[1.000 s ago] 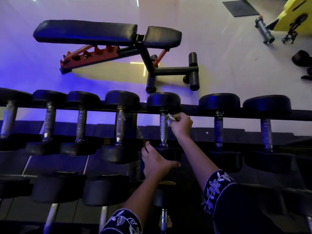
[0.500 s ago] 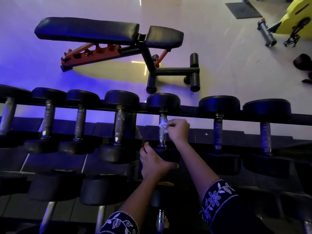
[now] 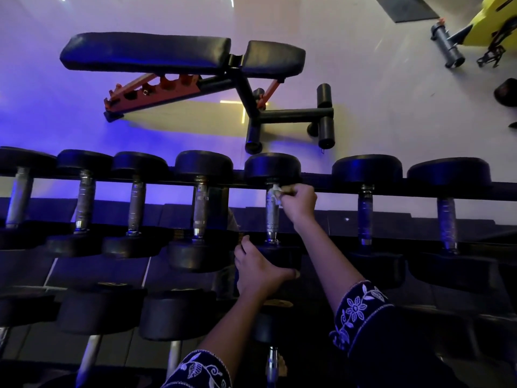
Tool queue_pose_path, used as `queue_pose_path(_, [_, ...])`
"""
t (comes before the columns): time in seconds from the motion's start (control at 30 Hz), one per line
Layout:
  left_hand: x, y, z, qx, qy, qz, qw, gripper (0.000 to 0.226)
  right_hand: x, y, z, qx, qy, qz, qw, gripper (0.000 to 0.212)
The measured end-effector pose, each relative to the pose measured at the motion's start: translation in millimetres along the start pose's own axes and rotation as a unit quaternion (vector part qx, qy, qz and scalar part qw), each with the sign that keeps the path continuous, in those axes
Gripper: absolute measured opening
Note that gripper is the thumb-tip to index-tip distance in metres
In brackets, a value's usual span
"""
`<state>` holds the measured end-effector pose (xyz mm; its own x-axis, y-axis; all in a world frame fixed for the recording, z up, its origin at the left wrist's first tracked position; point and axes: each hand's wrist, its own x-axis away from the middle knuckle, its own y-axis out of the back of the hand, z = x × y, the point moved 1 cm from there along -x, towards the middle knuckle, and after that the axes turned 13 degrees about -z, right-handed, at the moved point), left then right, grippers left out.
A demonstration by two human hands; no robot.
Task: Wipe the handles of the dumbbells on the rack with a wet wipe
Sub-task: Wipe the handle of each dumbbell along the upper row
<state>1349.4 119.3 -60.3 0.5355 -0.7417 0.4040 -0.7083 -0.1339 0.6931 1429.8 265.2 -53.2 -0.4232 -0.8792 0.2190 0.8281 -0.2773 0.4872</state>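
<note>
A row of black dumbbells with silver knurled handles lies across the top tier of the rack (image 3: pixel 330 184). At the middle dumbbell (image 3: pixel 272 214), my right hand (image 3: pixel 298 201) pinches a small white wet wipe (image 3: pixel 275 191) against the far end of the handle, close under the far head. My left hand (image 3: pixel 258 268) grips the near black head of the same dumbbell. More dumbbells sit on a lower tier, their near parts dark and partly cut off.
Beyond the rack on the pale floor stands a black padded bench (image 3: pixel 181 56) with an orange frame. A yellow machine (image 3: pixel 492 23) and a dark mat (image 3: pixel 407 8) are at the far right. Neighbouring dumbbell handles (image 3: pixel 200 208) flank the one being wiped.
My right hand with the wipe slid down the handle toward me, then back up to its far end. My left hand stayed on the near head.
</note>
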Motion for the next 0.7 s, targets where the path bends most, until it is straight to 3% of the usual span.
queue_pose_path(0.07, [0, 0, 1, 0.004, -0.001, 0.0, 1.0, 0.141, 15, 8, -17, 0.002, -0.026, 0.038, 0.999, 0.005])
queue_pose_path(0.17, [1, 1, 1, 0.004, 0.004, -0.003, 1.0, 0.139, 32, 18, -43, 0.01, -0.062, 0.095, 0.994, 0.027])
queue_pose_path(0.23, [1, 1, 2, 0.002, 0.002, 0.0, 1.0, 0.139, 27, 15, -43, -0.013, -0.08, 0.109, 0.991, 0.031])
queue_pose_path(0.37, [0, 1, 1, 0.002, 0.005, 0.003, 1.0, 0.139, -6, -6, -32, -0.055, -0.11, 0.076, 0.99, 0.02])
queue_pose_path(0.6, [-3, 5, 4, 0.003, 0.003, 0.022, 1.0, 0.137, 26, 3, -63, 0.032, -0.062, 0.147, 0.987, 0.015])
queue_pose_path(0.7, [-3, 7, 3, -0.009, 0.009, 0.025, 1.0, 0.14, 12, -5, -48, 0.015, -0.103, 0.129, 0.986, 0.013])
